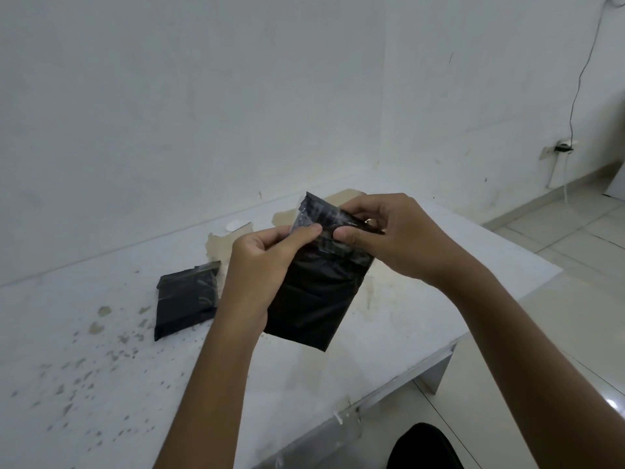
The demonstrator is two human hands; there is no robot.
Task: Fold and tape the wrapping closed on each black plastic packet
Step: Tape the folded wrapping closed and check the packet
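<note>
We see a white bench [101, 333] with a worn top: brownish patches where the surface has peeled near the back, and grey-brown specks scattered across its left part. A small white round disc [234, 225] lies near its far edge. Behind it stands a scuffed white wall [203, 96]. At right, a thin black cable [581, 76] runs down to a wall socket [561, 148], above a pale tiled floor [558, 231].

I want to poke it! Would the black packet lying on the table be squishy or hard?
Probably soft: the black packet on the table looks puffy, its plastic wrinkled. It likely slides rather than rolls, since it lies flat. It may be slippery, as the clear tape along its top shines.
</note>
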